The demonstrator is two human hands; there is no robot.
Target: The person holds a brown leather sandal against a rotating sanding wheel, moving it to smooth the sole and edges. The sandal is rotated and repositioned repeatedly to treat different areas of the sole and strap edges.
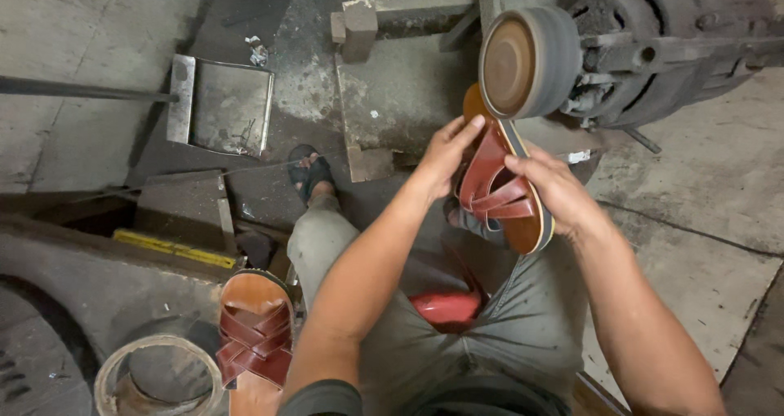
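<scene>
Two hands, one sandal at the grinding wheel

Two hands hold a brown strapped sandal (pixel 500 189) up against the grinding wheel (pixel 523 61) of a motor-driven machine (pixel 661 48). Sandal is tilted on edge, toe end up, its sole rim touching or just beside the wheel's lower edge; contact point itself partly hidden behind the wheel.

Step in hand, as judged: edge-sanding the sole, toe section. Next move likely calls for turning the sandal slowly so a fresh stretch of rim meets the wheel, with steady pressure and fingertips kept away from the abrasive face.

Left hand (pixel 445 156): fingers curled round the sandal's left side near the toe, thumb across the straps, grasping firmly. Right hand (pixel 555 189): fingers clamped on the right edge of the sole, index pointing toward the wheel, also gripping.

Second matching sandal (pixel 255 338) lies lower left, straps up, beside a round metal ring (pixel 155 375). A red glossy object (pixel 447 308) sits on the person's lap; kind unclear. Foot in dark sandal (pixel 313 175) rests on the dusty concrete floor (pixel 702 244). Metal tray (pixel 229 106) further off.
</scene>
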